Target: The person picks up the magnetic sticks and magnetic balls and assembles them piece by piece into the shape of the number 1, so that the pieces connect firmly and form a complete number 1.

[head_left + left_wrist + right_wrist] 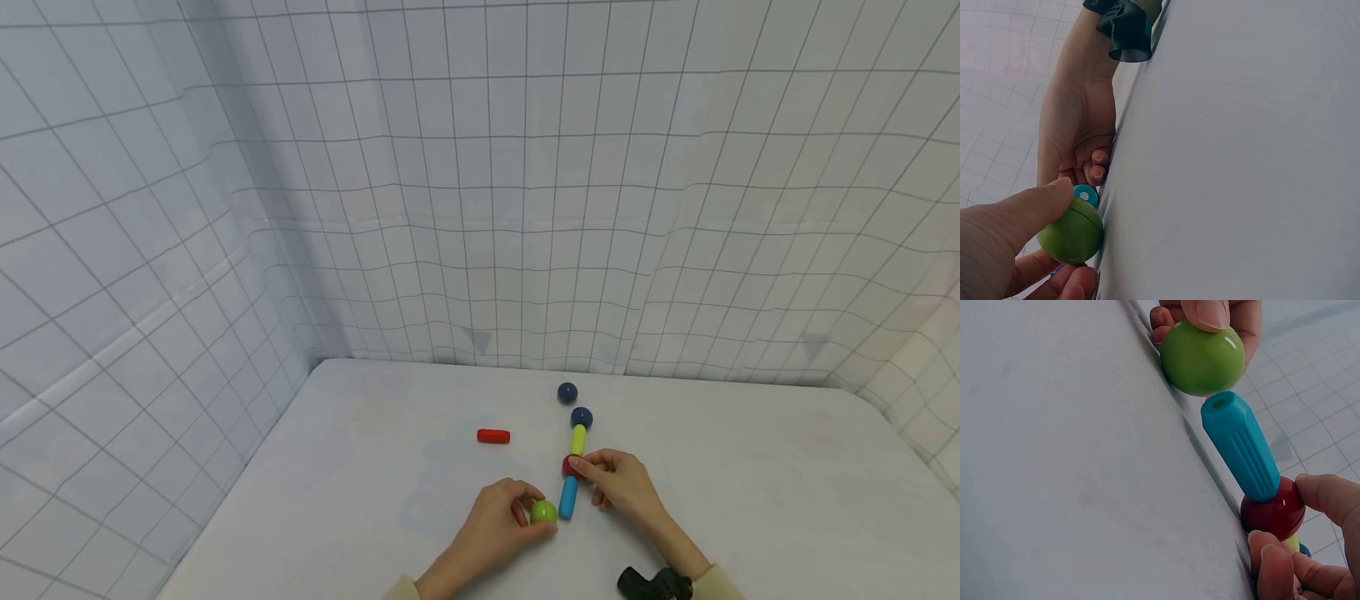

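Between the thumb and fingers of my left hand (501, 518) is a green ball (543, 512), held low over the table. My right hand (624, 486) pinches a dark red ball (1272, 509) that sits mid-chain. From this ball a blue ridged rod (1241, 447) sticks out toward the green ball, its holed end right at the ball's surface in the right wrist view. On the far side a yellow rod (578, 439) links the red ball to a dark blue ball (582, 417). The fingers partly cover the red ball.
A second dark blue ball (567, 392) lies just beyond the chain. To the left, a red rod (493, 436) rests on the white table (360, 483). Grid-patterned white curtains (495, 208) hang behind and at the sides. A dark wrist device (655, 585) is on the right forearm.
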The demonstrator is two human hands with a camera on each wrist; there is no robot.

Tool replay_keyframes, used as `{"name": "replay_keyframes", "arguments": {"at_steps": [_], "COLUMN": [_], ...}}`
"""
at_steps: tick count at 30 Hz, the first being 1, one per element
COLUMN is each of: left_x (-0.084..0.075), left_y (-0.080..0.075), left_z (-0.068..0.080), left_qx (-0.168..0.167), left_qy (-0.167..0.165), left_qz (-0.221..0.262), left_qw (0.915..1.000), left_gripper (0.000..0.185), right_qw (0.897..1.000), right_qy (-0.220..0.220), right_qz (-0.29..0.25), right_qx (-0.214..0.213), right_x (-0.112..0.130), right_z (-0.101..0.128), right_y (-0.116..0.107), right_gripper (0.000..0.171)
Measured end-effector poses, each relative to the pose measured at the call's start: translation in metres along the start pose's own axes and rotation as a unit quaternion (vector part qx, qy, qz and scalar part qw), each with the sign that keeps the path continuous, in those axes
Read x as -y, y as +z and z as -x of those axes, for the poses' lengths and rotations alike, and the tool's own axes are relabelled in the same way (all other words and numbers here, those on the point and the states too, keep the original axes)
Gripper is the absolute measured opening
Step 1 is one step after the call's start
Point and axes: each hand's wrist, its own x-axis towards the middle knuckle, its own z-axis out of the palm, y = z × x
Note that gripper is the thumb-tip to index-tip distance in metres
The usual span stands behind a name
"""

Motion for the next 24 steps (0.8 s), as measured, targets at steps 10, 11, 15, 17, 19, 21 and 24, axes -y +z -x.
{"name": "replay_keyframes", "arguments": {"at_steps": [10, 11, 15, 17, 19, 21, 24], "left_x": [-0.003, -0.003, -0.004, -0.005, -0.005, -0.006, -0.006], "left_y": [0.005, 0.006, 0.007, 0.007, 0.009, 0.01, 0.011], "left_z": [0.003, 0.003, 0.004, 0.004, 0.004, 0.004, 0.004], "left_qx": [-0.017, -0.018, -0.019, -0.019, -0.02, -0.023, -0.028], "left_qy": [0.011, 0.011, 0.002, -0.009, -0.016, -0.019, -0.015], "left_qz": [0.005, 0.007, 0.013, 0.018, 0.023, 0.023, 0.019], "left_qw": [0.9998, 0.9998, 0.9997, 0.9996, 0.9994, 0.9993, 0.9993], "left_gripper": [0.032, 0.032, 0.032, 0.033, 0.033, 0.033, 0.033], "right_qw": [1.0, 1.0, 1.0, 1.0, 1.0, 1.0, 1.0], "right_qy": [-0.002, -0.002, -0.003, -0.002, -0.002, -0.001, -0.003], "right_qz": [-0.007, -0.007, -0.006, -0.008, -0.009, -0.011, -0.011], "right_qx": [0.001, 0.001, 0.0, 0.001, 0.001, 0.001, 0.001], "right_x": [0.0, 0.0, 0.0, 0.0, 0.001, 0.001, 0.001], "right_z": [0.0, 0.0, 0.001, 0.001, 0.001, 0.001, 0.002], "right_y": [0.0, 0.0, 0.0, 0.0, 0.0, -0.001, -0.001], "right_gripper": [0.032, 0.033, 0.034, 0.035, 0.036, 0.037, 0.039]}}
